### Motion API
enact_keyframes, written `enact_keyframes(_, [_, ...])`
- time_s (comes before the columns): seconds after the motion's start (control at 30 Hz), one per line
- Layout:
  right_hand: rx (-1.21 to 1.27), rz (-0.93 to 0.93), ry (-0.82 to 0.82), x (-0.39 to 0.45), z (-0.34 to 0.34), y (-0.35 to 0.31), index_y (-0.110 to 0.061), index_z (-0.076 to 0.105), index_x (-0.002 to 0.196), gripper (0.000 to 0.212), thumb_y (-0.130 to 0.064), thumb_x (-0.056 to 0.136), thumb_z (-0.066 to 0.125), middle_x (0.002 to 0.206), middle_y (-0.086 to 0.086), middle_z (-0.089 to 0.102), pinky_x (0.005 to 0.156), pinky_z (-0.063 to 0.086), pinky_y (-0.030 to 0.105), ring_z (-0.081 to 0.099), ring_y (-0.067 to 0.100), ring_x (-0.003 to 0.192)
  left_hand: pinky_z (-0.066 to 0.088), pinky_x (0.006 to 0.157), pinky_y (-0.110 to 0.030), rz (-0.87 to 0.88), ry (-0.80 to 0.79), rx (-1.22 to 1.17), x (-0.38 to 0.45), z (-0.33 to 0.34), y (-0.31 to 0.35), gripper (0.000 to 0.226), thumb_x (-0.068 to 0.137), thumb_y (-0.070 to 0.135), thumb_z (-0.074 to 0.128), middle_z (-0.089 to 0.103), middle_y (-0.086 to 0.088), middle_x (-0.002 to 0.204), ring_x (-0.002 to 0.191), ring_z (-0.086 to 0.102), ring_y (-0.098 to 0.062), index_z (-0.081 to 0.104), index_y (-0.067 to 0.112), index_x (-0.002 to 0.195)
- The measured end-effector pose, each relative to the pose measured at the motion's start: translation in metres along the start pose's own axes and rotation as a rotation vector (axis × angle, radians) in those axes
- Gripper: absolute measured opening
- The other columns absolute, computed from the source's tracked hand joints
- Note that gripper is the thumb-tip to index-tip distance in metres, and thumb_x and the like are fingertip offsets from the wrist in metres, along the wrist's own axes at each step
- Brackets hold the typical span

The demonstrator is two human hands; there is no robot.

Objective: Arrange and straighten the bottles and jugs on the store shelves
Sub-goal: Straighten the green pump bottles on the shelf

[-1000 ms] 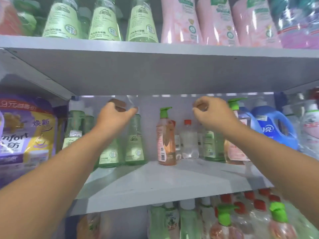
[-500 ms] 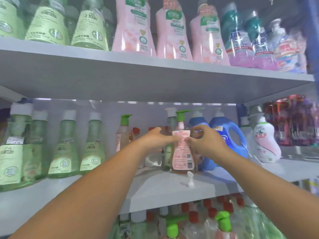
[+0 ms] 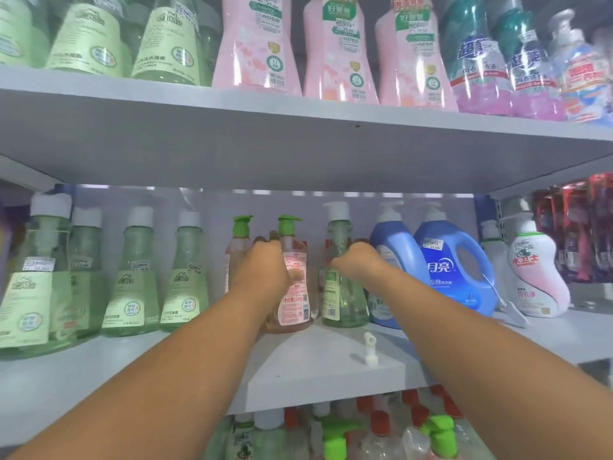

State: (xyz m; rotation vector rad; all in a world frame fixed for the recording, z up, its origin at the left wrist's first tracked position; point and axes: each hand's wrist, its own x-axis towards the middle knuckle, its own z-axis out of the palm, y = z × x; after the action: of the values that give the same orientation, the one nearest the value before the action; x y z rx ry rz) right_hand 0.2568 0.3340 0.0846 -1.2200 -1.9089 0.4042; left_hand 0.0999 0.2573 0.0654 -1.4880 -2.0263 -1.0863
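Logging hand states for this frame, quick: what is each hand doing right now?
Left hand: grips the pink pump bottle, fingers curled round it.
Right hand: grips the clear green pump bottle.

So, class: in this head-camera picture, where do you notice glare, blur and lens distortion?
Head view: glare streaks the pink bottles on the upper shelf; the far-right bottles and red packets smear with blur; wide-angle distortion bows the shelf edges and leans the green bottles inward; the left hand and right hand are fairly sharp.
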Motion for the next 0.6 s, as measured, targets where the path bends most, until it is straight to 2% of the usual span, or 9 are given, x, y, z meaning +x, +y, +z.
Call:
enact_keyframes(0.1, [-0.046,-0.025,-0.032,-0.01,-0.012,0.002,-0.008,0.063,0.099,0.035,-0.042,0.093,0.072,0.092,0.007,0.067,0.055,0.048,0.029,0.063,0.02,0.074,0.054,0.096,-0.044,0.056,-0.006,0.056,-0.004,-0.005,-0.001,0.048,0.087,0.043,0.08,0.059,-0.007,0.125,0.109,0.061,-0.029,0.062,0.016,0.123])
enact_keyframes(0.2, [0.032,-0.091,-0.114,-0.032,-0.029,-0.004,-0.012,0.068,0.113,0.045,-0.049,0.089,0.075,0.103,0.011,0.074,0.077,0.064,0.047,0.073,0.031,0.091,0.051,0.098,-0.04,0.149,0.015,-0.004,-0.017,-0.025,0.005,0.061,0.088,0.057,0.071,0.053,-0.003,0.137,0.123,0.056,-0.025,0.06,0.024,0.137])
enact_keyframes(0.23, [0.057,-0.122,-0.157,-0.043,-0.031,-0.009,-0.015,0.067,0.117,0.047,-0.052,0.089,0.074,0.107,0.01,0.074,0.081,0.064,0.051,0.073,0.032,0.095,0.051,0.097,-0.037,0.16,-0.016,-0.117,-0.025,-0.034,0.009,0.065,0.083,0.064,0.071,0.056,0.003,0.136,0.12,0.059,-0.02,0.06,0.031,0.138])
enact_keyframes(0.3, [0.048,-0.191,-0.221,-0.061,-0.031,-0.021,-0.021,0.064,0.119,0.047,-0.058,0.091,0.069,0.107,0.006,0.072,0.078,0.065,0.046,0.073,0.029,0.094,0.055,0.093,-0.033,0.148,-0.113,-0.354,-0.043,-0.048,0.015,0.074,0.068,0.07,0.071,0.066,0.015,0.125,0.11,0.065,-0.007,0.059,0.041,0.135])
enact_keyframes(0.37, [0.099,-0.252,-0.296,-0.075,-0.027,-0.035,-0.028,0.06,0.105,0.03,-0.057,0.099,0.059,0.095,-0.003,0.071,0.06,0.062,0.03,0.075,0.015,0.078,0.059,0.088,-0.034,0.097,-0.123,-0.507,-0.058,-0.058,0.009,0.07,0.067,0.061,0.072,0.067,0.018,0.114,0.1,0.068,-0.004,0.057,0.041,0.132])
enact_keyframes(0.4, [0.189,-0.258,-0.372,-0.082,-0.024,-0.043,-0.03,0.058,0.101,0.023,-0.053,0.104,0.053,0.09,-0.007,0.073,0.057,0.062,0.027,0.075,0.008,0.072,0.061,0.084,-0.036,0.072,-0.1,-0.55,-0.063,-0.064,0.002,0.068,0.069,0.057,0.077,0.066,0.019,0.111,0.098,0.068,-0.003,0.056,0.039,0.131])
enact_keyframes(0.47, [0.368,-0.225,-0.535,-0.091,-0.017,-0.056,-0.027,0.059,0.11,0.028,-0.048,0.11,0.041,0.099,-0.002,0.078,0.072,0.064,0.031,0.077,0.011,0.081,0.061,0.074,-0.032,0.032,-0.095,-0.572,-0.07,-0.077,-0.015,0.07,0.069,0.053,0.089,0.064,0.022,0.106,0.094,0.068,0.0,0.055,0.037,0.128])
enact_keyframes(0.5, [0.429,-0.204,-0.584,-0.092,-0.013,-0.062,-0.023,0.06,0.117,0.033,-0.046,0.111,0.038,0.109,0.005,0.077,0.074,0.063,0.033,0.076,0.016,0.083,0.058,0.068,-0.027,0.015,-0.107,-0.549,-0.074,-0.082,-0.024,0.07,0.068,0.052,0.092,0.063,0.024,0.104,0.09,0.068,0.003,0.053,0.04,0.125])
enact_keyframes(0.6, [0.498,-0.25,-0.666,-0.096,0.003,-0.084,-0.015,0.062,0.129,0.039,-0.04,0.112,0.037,0.113,0.01,0.076,0.066,0.06,0.032,0.074,0.017,0.078,0.048,0.059,-0.013,-0.021,-0.061,-0.439,-0.083,-0.094,-0.048,0.07,0.068,0.052,0.093,0.058,0.028,0.097,0.077,0.063,0.015,0.047,0.044,0.12])
